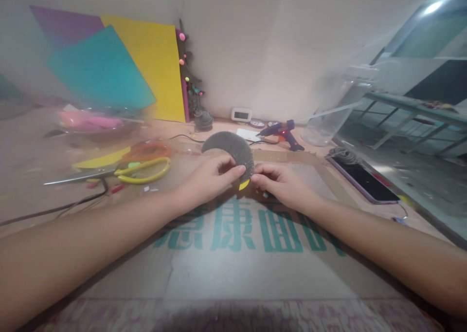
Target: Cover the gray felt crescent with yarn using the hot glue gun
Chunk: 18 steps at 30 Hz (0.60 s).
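Note:
A dark grey crescent [233, 141] with a ribbed surface is tilted up over the middle of the work surface. A small yellow tip [244, 184] shows at its lower end. My left hand [215, 176] is closed on the crescent's lower part, thumb on the near face. Close to the right edge of that end, my right hand [279, 183] is pinched, thumb against forefinger. Whatever lies between those fingertips is too small to make out.
Yellow-handled scissors [143, 171] and an orange-handled pair [151, 150] lie left. Behind are a glue gun [282, 133] with a red light and a small white display [241, 114]. A phone [363, 178] and clear plastic jug [326, 113] stand right. Coloured sheets [146, 64] lean on the wall.

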### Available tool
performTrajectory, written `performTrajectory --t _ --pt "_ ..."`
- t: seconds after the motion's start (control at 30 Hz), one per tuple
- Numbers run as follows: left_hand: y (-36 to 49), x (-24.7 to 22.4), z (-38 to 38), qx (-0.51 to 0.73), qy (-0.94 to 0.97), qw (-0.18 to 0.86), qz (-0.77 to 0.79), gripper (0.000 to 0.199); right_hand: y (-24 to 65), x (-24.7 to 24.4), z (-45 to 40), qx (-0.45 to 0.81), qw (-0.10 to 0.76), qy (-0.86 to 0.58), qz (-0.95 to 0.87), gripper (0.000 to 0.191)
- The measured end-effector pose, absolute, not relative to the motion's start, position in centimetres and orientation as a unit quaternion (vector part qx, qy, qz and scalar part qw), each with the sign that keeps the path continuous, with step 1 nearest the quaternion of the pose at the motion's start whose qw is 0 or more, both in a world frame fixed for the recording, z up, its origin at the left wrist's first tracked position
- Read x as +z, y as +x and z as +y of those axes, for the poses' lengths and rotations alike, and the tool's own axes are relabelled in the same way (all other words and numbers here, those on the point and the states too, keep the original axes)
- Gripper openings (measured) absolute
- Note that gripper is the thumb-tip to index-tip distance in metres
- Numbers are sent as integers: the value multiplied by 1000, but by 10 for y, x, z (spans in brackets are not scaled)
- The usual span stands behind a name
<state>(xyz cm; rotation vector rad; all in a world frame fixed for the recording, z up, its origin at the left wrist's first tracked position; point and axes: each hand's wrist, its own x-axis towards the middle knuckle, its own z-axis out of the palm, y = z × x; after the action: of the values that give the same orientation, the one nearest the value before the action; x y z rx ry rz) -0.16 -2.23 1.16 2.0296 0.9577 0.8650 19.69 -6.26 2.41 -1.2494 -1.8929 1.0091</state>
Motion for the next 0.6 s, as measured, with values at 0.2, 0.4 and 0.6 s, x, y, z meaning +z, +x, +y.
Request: performTrajectory --t 0.2,0.4,0.6 --pt "-2 13 -22 360 766 373 380 35 199 20 -61 350 384 -476 -710 29" --pt "-2 14 -22 369 745 372 412 37 200 20 -61 248 453 -520 -680 20" --pt "-4 14 -21 365 733 388 423 36 197 24 -66 267 429 -521 -688 21"
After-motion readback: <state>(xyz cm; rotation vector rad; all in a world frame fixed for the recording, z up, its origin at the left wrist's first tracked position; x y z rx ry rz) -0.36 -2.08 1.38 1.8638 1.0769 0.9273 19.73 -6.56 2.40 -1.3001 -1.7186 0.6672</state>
